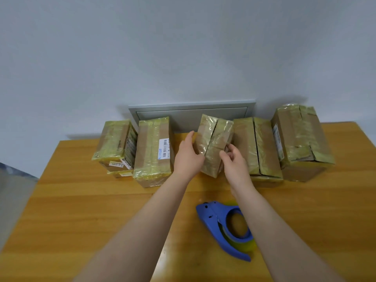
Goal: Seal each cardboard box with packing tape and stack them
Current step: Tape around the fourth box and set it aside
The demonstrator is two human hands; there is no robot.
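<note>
A small cardboard box (pixel 213 139) wrapped in yellowish tape is tilted at the middle of the row, its top flaps parted along a centre slit. My left hand (pixel 188 156) presses against its left side. My right hand (pixel 234 159) grips its near right edge. A blue tape dispenser (pixel 223 226) with a roll of clear tape lies on the wooden table (pixel 91 210) near me, under my right forearm. On the left, a taped box (pixel 154 147) with a barcode label stands beside a stack of two smaller boxes (pixel 116 145). To the right stand two more boxes (pixel 258 147), (pixel 301 139) with slit tape.
A grey metal panel (pixel 191 112) is set in the pale wall behind the row of boxes. The table's left edge runs diagonally from the far left corner toward me, with grey floor (pixel 12 190) beyond it.
</note>
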